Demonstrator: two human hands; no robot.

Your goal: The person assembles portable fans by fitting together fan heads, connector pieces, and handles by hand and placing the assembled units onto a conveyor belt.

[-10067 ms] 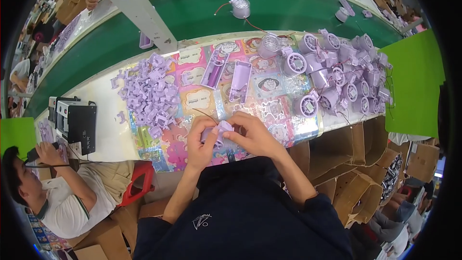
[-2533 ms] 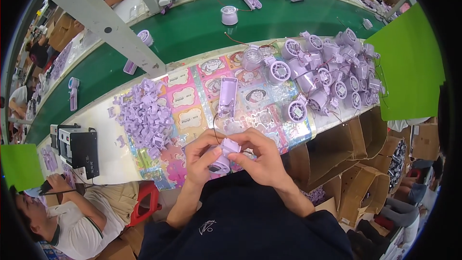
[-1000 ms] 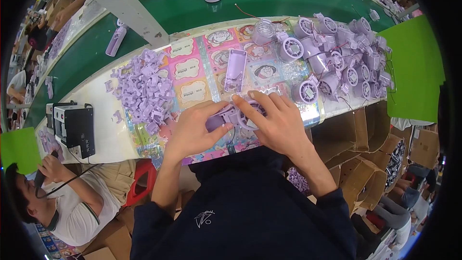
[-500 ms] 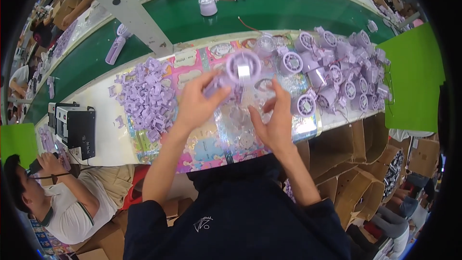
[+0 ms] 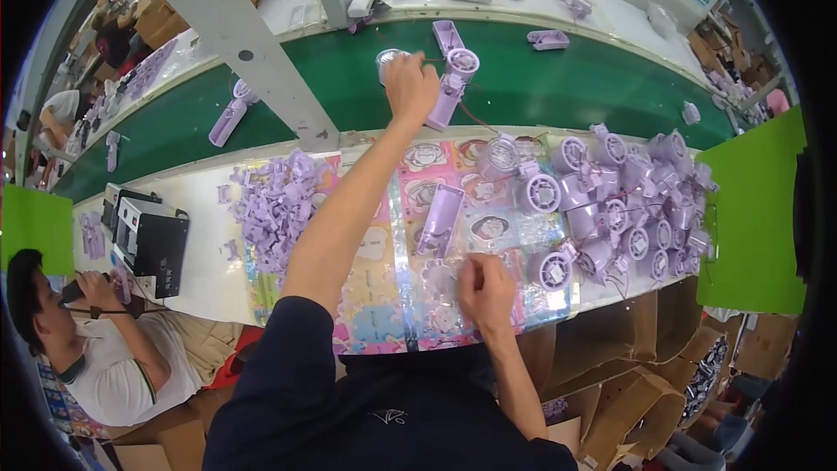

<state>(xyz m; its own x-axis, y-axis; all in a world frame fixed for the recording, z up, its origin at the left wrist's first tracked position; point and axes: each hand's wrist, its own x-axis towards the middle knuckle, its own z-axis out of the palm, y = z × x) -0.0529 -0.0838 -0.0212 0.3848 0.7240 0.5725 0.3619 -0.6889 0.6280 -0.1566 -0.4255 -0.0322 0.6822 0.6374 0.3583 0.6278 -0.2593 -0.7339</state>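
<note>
So the green belt (image 5: pixel 558 87) is where the action is now. Our patterned mat (image 5: pixel 375 275) has a big heap of lilac fan housings (image 5: pixel 636 240) at its right end and a heap of small lilac brackets (image 5: pixel 279 201) on the left, both looking much the same as a moment ago.

What changed: half a second back we had a fan up over the mat in our left hand (image 5: pixel 411 89). Now that arm's stretched out to the belt, and what looks like the same fan with its handle (image 5: pixel 447 103) lies there, just right of the hand. We'd read that as the unit being out of our grip.

Our right hand (image 5: pixel 488 292) is loosely curled above the mat, nothing visible in it, just below a lone handle shell (image 5: pixel 442 220). The left's fingers are right at a lilac cup (image 5: pixel 389 61); can't tell if they're clamped on it.
</note>
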